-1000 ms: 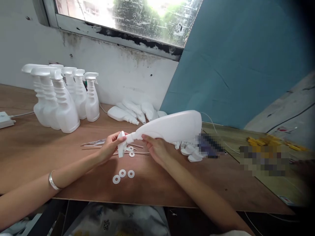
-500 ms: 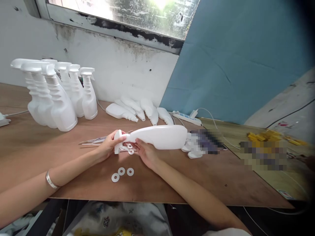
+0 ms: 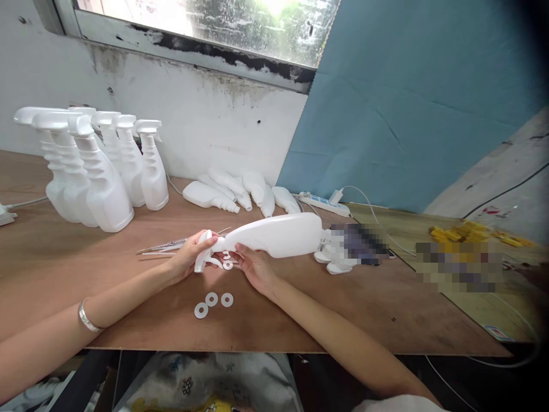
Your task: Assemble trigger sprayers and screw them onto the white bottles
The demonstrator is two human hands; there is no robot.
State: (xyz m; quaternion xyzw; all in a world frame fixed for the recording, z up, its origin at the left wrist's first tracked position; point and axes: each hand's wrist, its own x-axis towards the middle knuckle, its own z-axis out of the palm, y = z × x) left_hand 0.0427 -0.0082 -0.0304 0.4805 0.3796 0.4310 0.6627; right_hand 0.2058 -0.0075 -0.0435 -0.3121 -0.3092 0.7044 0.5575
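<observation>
The white bottle [image 3: 277, 235] lies on its side just above the bench [image 3: 64, 269], the right hand [image 3: 255, 266] cupping its neck end from below with fingers curled around it; the left hand [image 3: 191, 254] has its fingers closed on the trigger spray head [image 3: 205, 256] at the bottle's mouth. Three white washers [image 3: 213, 302] lie on the bench just in front of the bottle; finished spray bottles [image 3: 98, 171] stand well to its left, and capless bottles [image 3: 234, 194] lie behind it.

A stained white wall [image 3: 214, 131] is lit by a grimy window [image 3: 206, 23]; a blue panel [image 3: 407, 103] is leaned behind the wooden bench [image 3: 64, 263].
</observation>
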